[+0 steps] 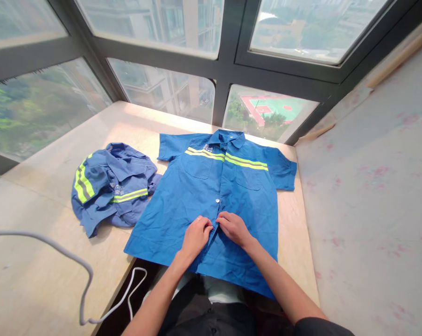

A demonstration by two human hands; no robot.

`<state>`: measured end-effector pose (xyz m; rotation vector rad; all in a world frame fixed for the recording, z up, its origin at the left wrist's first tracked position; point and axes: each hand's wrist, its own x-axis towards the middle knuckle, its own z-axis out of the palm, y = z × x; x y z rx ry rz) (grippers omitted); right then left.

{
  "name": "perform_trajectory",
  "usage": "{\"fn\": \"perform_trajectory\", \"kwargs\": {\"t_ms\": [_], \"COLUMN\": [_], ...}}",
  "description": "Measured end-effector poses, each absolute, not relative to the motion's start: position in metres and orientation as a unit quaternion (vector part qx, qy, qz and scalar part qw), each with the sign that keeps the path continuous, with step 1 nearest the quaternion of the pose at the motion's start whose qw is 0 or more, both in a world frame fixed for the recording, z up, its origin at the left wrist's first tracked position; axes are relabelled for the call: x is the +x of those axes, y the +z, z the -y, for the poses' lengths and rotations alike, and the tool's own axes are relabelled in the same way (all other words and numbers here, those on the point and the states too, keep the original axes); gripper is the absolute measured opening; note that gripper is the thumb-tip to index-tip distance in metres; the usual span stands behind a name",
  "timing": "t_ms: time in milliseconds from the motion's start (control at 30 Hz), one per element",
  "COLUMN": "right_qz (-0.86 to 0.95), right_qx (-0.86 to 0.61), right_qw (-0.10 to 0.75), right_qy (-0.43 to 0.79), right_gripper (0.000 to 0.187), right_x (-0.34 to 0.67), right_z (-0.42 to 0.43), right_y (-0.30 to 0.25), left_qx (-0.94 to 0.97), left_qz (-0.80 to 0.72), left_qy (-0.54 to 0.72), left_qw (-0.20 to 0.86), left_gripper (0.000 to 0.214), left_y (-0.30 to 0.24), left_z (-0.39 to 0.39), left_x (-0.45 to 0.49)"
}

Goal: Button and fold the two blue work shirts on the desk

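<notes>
Dark-framed windows (162,93) wrap around a pale wooden counter (50,186), with buildings, trees and a sports court far below outside. On the counter, right in front of you, a blue shirt (204,196) lies flat and face up, collar toward the glass, short sleeves spread, a yellow-green reflective band across the chest. Your left hand (196,237) and right hand (235,227) meet at the shirt's front opening, below a white button (217,200). Each grip is closed on the fabric edge there, fingers curled and pinching, the two hands nearly touching. Just left of the flat shirt sits a crumpled shirt (109,186) in the same blue with the same bands. A white cable (88,275) loops over the near left edge. To your right rises a pale wall (372,186) with faint pink blotches.
</notes>
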<state>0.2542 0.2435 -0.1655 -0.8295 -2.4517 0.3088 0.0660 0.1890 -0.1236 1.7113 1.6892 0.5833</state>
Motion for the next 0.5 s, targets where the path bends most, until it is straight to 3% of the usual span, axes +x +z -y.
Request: {"fn": "perform_trajectory", "kwargs": {"t_ms": [267, 500], "right_qz": [0.885, 0.885], "right_qx": [-0.307, -0.301], "right_qw": [0.317, 0.322], "right_qy": [0.151, 0.151], "right_gripper": [0.022, 0.022], "right_x": [0.252, 0.253], "right_z": [-0.241, -0.240], "right_y": [-0.161, -0.156], "left_qx": [0.533, 0.556], "left_qz": [-0.655, -0.663], "left_qy": [0.333, 0.287], "left_qw": [0.420, 0.410], "left_gripper": [0.012, 0.017], "left_y": [-0.130, -0.133], "left_z": [-0.194, -0.196], "left_x": [0.070, 0.070]}}
